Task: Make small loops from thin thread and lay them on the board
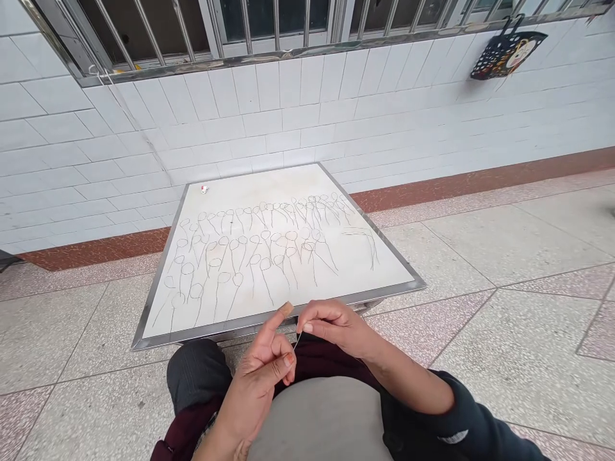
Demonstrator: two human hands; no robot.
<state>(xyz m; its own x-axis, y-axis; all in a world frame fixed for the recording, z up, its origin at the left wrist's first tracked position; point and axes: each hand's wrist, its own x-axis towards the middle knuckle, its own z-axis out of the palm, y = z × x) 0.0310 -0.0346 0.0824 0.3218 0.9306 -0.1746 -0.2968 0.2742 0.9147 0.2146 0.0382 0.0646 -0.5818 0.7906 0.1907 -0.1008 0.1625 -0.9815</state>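
Between my two hands, over my lap at the near edge of the table, runs a thin wire (298, 340). My right hand (334, 326) pinches its upper end between thumb and forefinger. My left hand (269, 358) holds the lower end near the thumb tip, with its forefinger stretched out toward the table. On the white tabletop (288, 294) with a metal rim lie several thin wires, many with a round loop (223, 277) at one end and a long tail, in uneven rows. A few wires without visible loops (369, 240) lie at the right side.
A small white and red object (204, 189) lies at the table's far left corner. Behind the table stands a white tiled wall (269, 121) with barred windows (276, 25). A dark patterned bag (507, 54) hangs at the upper right. My knee (198, 374) is below the table's front edge.
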